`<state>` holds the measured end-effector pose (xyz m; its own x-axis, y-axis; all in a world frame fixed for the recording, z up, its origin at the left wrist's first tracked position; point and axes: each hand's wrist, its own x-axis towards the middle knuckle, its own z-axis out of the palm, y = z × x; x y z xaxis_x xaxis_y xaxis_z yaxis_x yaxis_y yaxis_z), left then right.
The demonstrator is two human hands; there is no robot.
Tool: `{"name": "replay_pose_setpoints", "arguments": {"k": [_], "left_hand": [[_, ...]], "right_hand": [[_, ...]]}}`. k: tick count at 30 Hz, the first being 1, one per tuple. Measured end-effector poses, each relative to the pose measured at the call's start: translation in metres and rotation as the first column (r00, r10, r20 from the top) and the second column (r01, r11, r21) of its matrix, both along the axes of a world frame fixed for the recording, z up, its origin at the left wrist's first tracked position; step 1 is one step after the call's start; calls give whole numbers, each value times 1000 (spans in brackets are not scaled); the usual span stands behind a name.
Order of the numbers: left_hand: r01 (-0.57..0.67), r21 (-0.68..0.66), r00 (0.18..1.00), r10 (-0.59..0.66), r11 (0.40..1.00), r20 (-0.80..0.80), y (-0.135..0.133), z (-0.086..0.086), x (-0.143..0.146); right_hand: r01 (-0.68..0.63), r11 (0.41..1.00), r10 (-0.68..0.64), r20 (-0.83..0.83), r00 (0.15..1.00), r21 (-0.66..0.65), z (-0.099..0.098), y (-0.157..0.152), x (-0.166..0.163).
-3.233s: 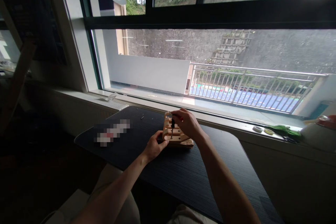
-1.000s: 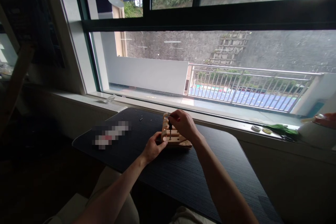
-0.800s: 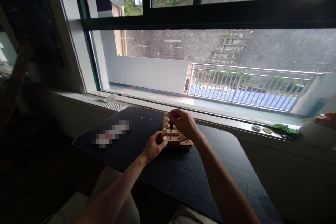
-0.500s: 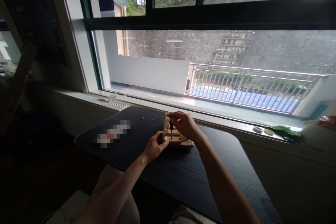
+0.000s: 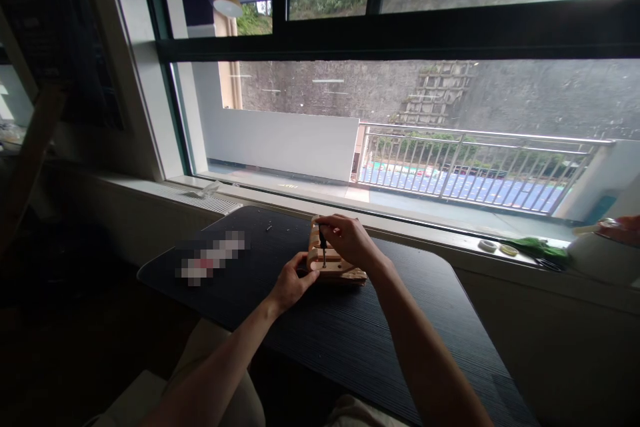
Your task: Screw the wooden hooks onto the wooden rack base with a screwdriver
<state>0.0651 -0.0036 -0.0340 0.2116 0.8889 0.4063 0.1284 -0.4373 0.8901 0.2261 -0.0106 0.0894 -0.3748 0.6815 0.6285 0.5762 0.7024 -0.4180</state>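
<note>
A small slatted wooden piece (image 5: 330, 267) rests on the dark table, with a rough board edge under it. My left hand (image 5: 294, 278) grips its left end between thumb and fingers. In my right hand (image 5: 350, 237) is a screwdriver (image 5: 323, 240) with a black handle, closed in the fingers. The screwdriver stands nearly upright, its thin shaft reaching down to the near slat, where a dark hole shows to the right of the tip. Part of the wooden piece is hidden behind my right hand.
The dark table (image 5: 400, 320) has rounded corners. A blurred-out item (image 5: 213, 259) lies on its left, and small metal bits (image 5: 269, 227) lie near the back edge. Tape rolls (image 5: 488, 246) and a green cloth-like bundle (image 5: 537, 248) sit on the windowsill at right.
The view has shifted slightly, so everything appears a little to the left. Both hands keep their hold, and the screwdriver stays upright on the same slat.
</note>
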Motion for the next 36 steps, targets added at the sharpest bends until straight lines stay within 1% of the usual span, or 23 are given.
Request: {"name": "replay_pose_setpoints", "arguments": {"k": [4,15,23,30,33,36], "left_hand": [[4,-7,1000,-3,1000,8,0,1,0],[-1,-12,1000,1,1000,11,-1,2,-1],[-8,-2,1000,8,1000,-5,-2,5,0],[-8,-11,1000,8,1000,8,-1,3,-1],[-9,-10,1000,9,1000,9,-1,3,-1],[-10,-8,1000,10,1000,3,-2,4,0]], "right_hand": [[-15,1000,15,11,1000,-6,2,-3,0],[76,997,-76,-8,997,3,-1,3,3],[31,999,-31,8,999,-6,1,-2,-1],[110,994,-110,-9,994,1,-4,8,7],[118,993,-118,-7,993,14,-2,5,3],[96,995,-96,5,995,23,0,-2,-3]]}}
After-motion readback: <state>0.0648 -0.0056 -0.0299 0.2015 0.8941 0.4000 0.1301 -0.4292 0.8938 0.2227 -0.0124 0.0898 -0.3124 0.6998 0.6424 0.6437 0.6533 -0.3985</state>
